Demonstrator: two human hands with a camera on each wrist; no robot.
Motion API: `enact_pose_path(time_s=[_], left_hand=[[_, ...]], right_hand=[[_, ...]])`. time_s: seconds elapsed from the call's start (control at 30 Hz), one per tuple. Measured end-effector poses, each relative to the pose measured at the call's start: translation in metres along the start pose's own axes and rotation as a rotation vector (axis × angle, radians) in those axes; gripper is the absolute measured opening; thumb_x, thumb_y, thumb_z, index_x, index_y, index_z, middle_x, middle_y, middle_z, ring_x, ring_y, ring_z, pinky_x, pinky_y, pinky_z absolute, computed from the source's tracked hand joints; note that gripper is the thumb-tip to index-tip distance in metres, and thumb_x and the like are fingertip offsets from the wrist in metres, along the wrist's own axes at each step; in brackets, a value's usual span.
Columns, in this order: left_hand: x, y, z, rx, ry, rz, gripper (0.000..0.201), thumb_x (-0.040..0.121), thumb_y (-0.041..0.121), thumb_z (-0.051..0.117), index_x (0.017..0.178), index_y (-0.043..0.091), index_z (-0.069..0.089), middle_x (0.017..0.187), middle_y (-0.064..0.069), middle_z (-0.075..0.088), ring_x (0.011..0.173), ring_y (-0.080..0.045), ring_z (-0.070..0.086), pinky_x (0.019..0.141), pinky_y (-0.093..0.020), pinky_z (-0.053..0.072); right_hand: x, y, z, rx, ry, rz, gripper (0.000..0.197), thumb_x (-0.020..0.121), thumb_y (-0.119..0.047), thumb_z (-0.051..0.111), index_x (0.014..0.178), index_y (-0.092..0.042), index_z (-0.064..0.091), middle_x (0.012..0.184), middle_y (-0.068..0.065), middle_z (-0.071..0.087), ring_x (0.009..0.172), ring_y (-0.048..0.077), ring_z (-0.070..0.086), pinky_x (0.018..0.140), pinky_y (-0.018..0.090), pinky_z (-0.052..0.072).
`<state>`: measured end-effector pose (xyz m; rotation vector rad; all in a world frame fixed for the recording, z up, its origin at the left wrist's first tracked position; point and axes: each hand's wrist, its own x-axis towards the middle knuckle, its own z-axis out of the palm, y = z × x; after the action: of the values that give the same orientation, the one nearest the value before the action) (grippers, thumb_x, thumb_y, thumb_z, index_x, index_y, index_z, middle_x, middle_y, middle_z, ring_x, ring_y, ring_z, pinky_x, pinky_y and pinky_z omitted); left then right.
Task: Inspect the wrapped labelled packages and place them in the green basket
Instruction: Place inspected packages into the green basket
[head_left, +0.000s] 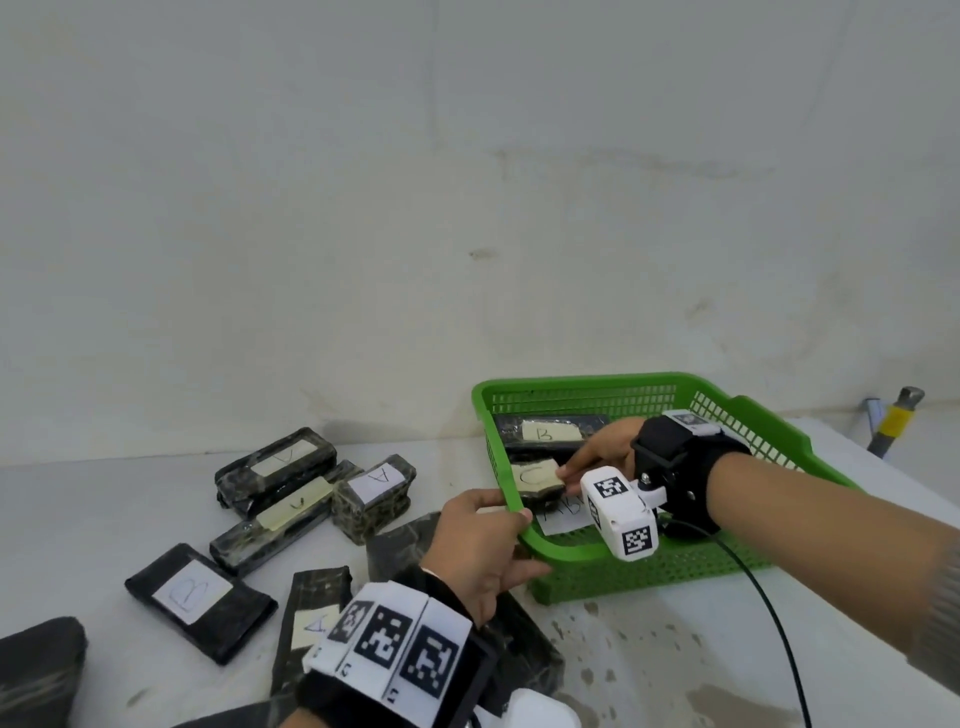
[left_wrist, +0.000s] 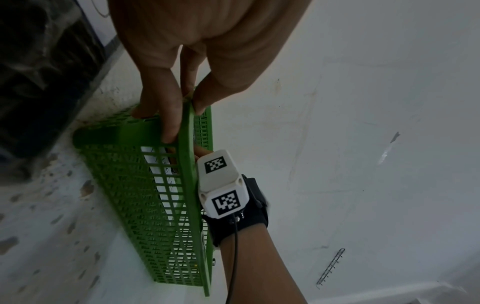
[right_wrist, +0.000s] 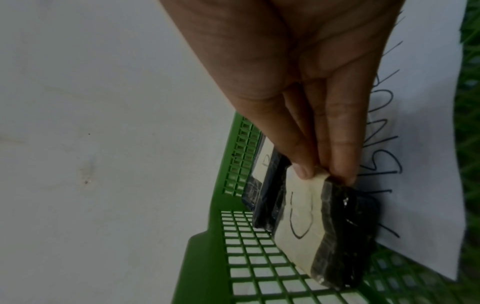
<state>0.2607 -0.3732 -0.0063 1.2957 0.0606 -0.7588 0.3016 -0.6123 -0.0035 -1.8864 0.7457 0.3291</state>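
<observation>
A green basket (head_left: 649, 564) stands on the white table at the right. Inside it my right hand (head_left: 592, 457) pinches the end of a black wrapped package labelled C (head_left: 532, 480), thumb on its label and fingers under it (right_wrist: 342, 164); the C package (right_wrist: 311, 230) tilts against the basket's near-left corner. Behind it lies a package labelled B (head_left: 548, 434). My left hand (head_left: 483, 540) grips the basket's near-left rim (left_wrist: 188, 131), thumb inside, fingers outside. Several more black labelled packages (head_left: 291, 493) lie on the table to the left.
A white paper sheet (right_wrist: 428, 123) with handwriting lies on the basket floor. A cable (head_left: 769, 613) runs from my right wrist over the basket's front. A white wall rises close behind. A yellow-banded tool (head_left: 893, 421) stands at the far right.
</observation>
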Motion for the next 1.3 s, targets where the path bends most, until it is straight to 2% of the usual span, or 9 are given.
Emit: enact_pose_path(time_s=[0.23, 0.33, 0.43, 0.63, 0.87, 0.93, 1.07, 1.2, 1.3], left_hand=[[-0.010, 0.007, 0.001, -0.026, -0.035, -0.058, 0.014, 0.094, -0.007, 0.056, 0.108, -0.003, 0.057, 0.116, -0.028, 0.061, 0.087, -0.037, 0.066, 0.045, -0.038, 0.058], [-0.024, 0.019, -0.010, 0.031, -0.091, -0.111, 0.029, 0.095, 0.000, 0.058, 0.124, -0.006, 0.053, 0.118, -0.031, 0.056, 0.102, -0.043, 0.061, 0.075, -0.043, 0.059], [-0.048, 0.039, -0.036, 0.119, -0.091, -0.023, 0.051, 0.095, 0.014, 0.063, 0.139, -0.003, 0.042, 0.138, -0.031, 0.046, 0.126, -0.049, 0.049, 0.101, -0.050, 0.048], [-0.105, 0.053, -0.127, 0.308, 0.223, 0.484, 0.013, 0.093, 0.017, 0.066, 0.104, 0.011, 0.065, 0.096, -0.012, 0.068, 0.083, -0.024, 0.066, 0.079, -0.040, 0.054], [-0.134, 0.063, -0.184, 0.246, 0.283, 0.495, 0.008, 0.094, 0.019, 0.065, 0.096, 0.011, 0.067, 0.094, -0.013, 0.072, 0.079, -0.024, 0.070, 0.063, -0.026, 0.054], [-0.135, 0.065, -0.190, 0.238, 0.285, 0.515, 0.008, 0.094, 0.020, 0.065, 0.096, 0.013, 0.067, 0.093, -0.012, 0.073, 0.081, -0.024, 0.071, 0.063, -0.024, 0.054], [-0.135, 0.066, -0.196, 0.207, 0.254, 0.503, 0.010, 0.094, 0.021, 0.065, 0.099, 0.012, 0.067, 0.092, -0.011, 0.073, 0.084, -0.024, 0.071, 0.067, -0.026, 0.057], [-0.131, 0.065, -0.201, 0.191, 0.225, 0.485, 0.008, 0.095, 0.021, 0.064, 0.096, 0.014, 0.067, 0.095, -0.011, 0.072, 0.083, -0.023, 0.070, 0.072, -0.028, 0.057], [-0.129, 0.064, -0.201, 0.193, 0.218, 0.492, 0.006, 0.095, 0.020, 0.064, 0.094, 0.014, 0.065, 0.094, -0.011, 0.071, 0.080, -0.021, 0.068, 0.067, -0.023, 0.056]], right_hand=[[-0.024, -0.012, -0.003, -0.046, 0.061, 0.014, 0.007, 0.087, 0.004, 0.065, 0.092, 0.000, 0.061, 0.059, 0.007, 0.072, 0.057, 0.018, 0.071, 0.064, 0.027, 0.059], [-0.053, -0.032, -0.003, -0.038, 0.105, -0.015, 0.006, 0.087, -0.003, 0.068, 0.088, -0.002, 0.063, 0.066, 0.007, 0.071, 0.069, 0.021, 0.061, 0.070, 0.032, 0.053], [-0.093, -0.058, 0.009, 0.071, 0.094, -0.014, 0.011, 0.094, -0.012, 0.064, 0.089, -0.004, 0.058, 0.077, 0.007, 0.062, 0.062, 0.015, 0.054, 0.050, 0.026, 0.050], [-0.132, -0.097, 0.078, 0.337, 0.012, -0.223, 0.016, 0.096, -0.001, 0.058, 0.080, -0.001, 0.057, 0.081, 0.014, 0.055, 0.042, 0.013, 0.060, 0.041, 0.018, 0.051], [-0.091, -0.112, 0.163, 0.260, -0.002, -0.104, 0.031, 0.093, -0.019, 0.067, 0.113, -0.003, 0.049, 0.142, 0.015, 0.045, 0.092, 0.029, 0.072, 0.057, 0.037, 0.059], [-0.076, -0.111, 0.175, 0.237, 0.047, -0.093, 0.017, 0.094, -0.013, 0.064, 0.094, 0.002, 0.055, 0.120, 0.012, 0.051, 0.101, 0.030, 0.068, 0.067, 0.040, 0.059], [-0.052, -0.101, 0.191, 0.109, 0.067, -0.103, 0.016, 0.095, -0.013, 0.063, 0.104, -0.001, 0.064, 0.090, 0.014, 0.065, 0.045, 0.015, 0.066, 0.080, 0.032, 0.058], [-0.046, -0.096, 0.197, 0.131, 0.070, -0.013, 0.015, 0.091, -0.005, 0.067, 0.082, 0.002, 0.057, 0.066, 0.016, 0.065, 0.039, 0.020, 0.063, 0.042, 0.028, 0.055], [-0.055, -0.098, 0.198, 0.155, 0.053, 0.000, 0.015, 0.090, -0.002, 0.067, 0.080, 0.004, 0.057, 0.067, 0.016, 0.065, 0.037, 0.018, 0.063, 0.037, 0.026, 0.052]])
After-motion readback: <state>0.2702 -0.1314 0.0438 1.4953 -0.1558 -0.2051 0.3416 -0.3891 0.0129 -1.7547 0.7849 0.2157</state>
